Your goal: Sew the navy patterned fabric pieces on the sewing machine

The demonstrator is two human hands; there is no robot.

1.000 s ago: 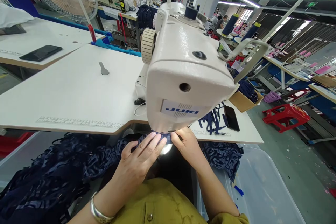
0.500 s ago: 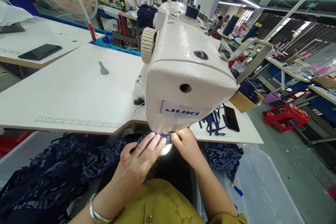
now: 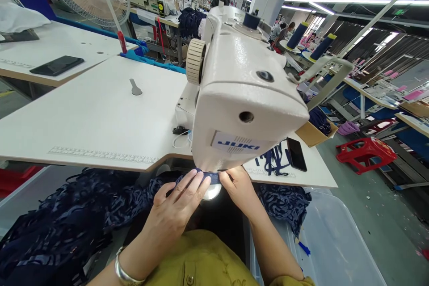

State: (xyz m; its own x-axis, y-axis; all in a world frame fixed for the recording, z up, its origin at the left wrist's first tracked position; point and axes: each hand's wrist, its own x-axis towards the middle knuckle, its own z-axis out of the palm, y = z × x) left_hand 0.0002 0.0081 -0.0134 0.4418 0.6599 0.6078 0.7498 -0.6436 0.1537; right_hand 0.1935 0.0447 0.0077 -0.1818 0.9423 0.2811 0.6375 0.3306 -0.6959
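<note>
A white JUKI sewing machine (image 3: 241, 94) fills the middle of the view, its head hanging over the near table edge. Under it lies a navy fabric strip (image 3: 210, 177). My left hand (image 3: 179, 203) rests flat on the strip, fingers stretched forward and together, a silver bangle on the wrist. My right hand (image 3: 236, 187) pinches the strip's right end just below the machine head. The needle area is hidden by the machine.
A heap of navy fabric strips (image 3: 67, 219) lies at lower left, and more navy fabric (image 3: 284, 201) at the right. A black phone (image 3: 296, 154) and loose strips lie on the white table (image 3: 100, 116). A clear plastic bin (image 3: 335, 241) stands at right; a red stool (image 3: 365, 152) beyond.
Both hands stay on the strip almost unmoved. The view has shifted slightly, so the machine sits a little further right in the frame.
</note>
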